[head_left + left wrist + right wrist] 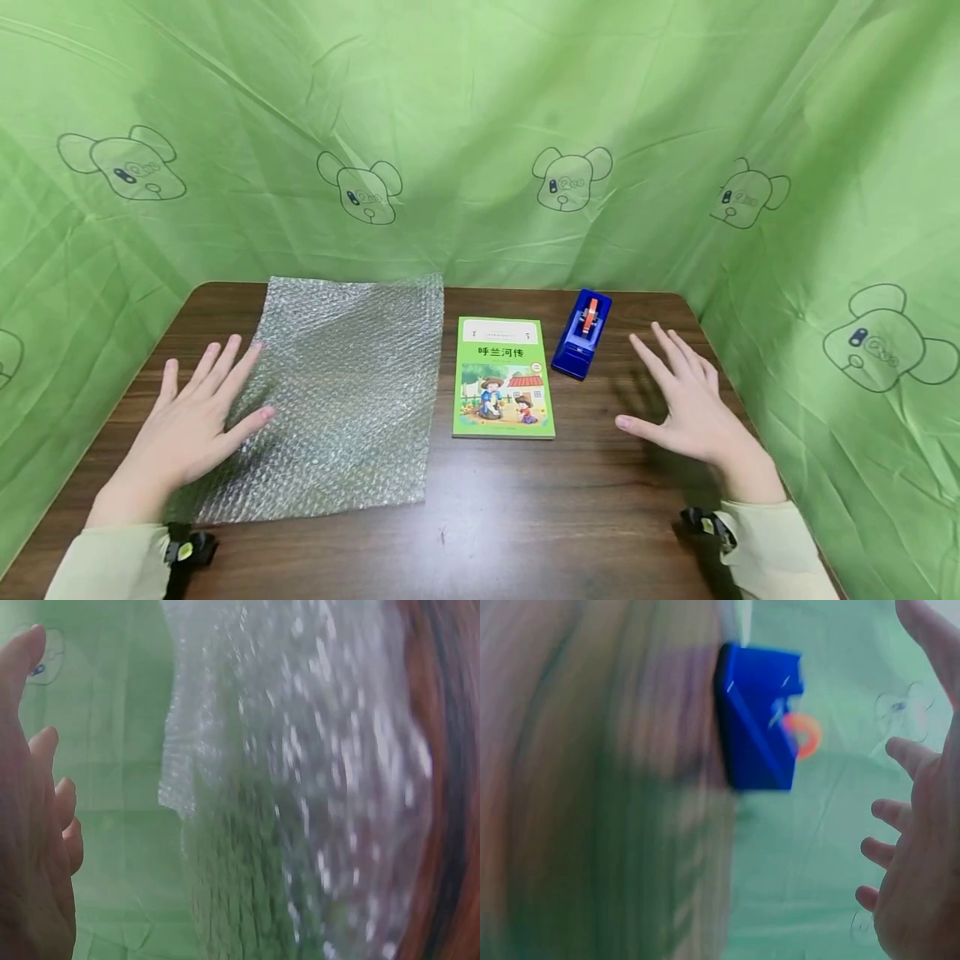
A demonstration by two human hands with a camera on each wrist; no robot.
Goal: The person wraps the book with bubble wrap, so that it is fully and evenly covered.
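Laying out, nothing wrapped yet

Head: left hand [191,421] spread flat on bubble wrap [345,392]; right hand [686,400] spread, empty; book [503,377] bare, tape dispenser [582,333] untouched
Left wrist: wrap blurred, fingers [45,742] loose
Right wrist: dispenser near, fingers [907,754] apart

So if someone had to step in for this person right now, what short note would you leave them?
Left hand: open, fingers spread, lying on the left edge of the bubble wrap sheet; no grip on it.
Right hand: open, over the bare table, holding nothing; it looks slightly raised.
Things: the wrap lies flat on the left; the green book lies closed beside it, apart from it; the blue tape dispenser stands right of the book.
Done: things laid out.
Left, as it seems: book not on the wrap, nothing wrapped or taped.
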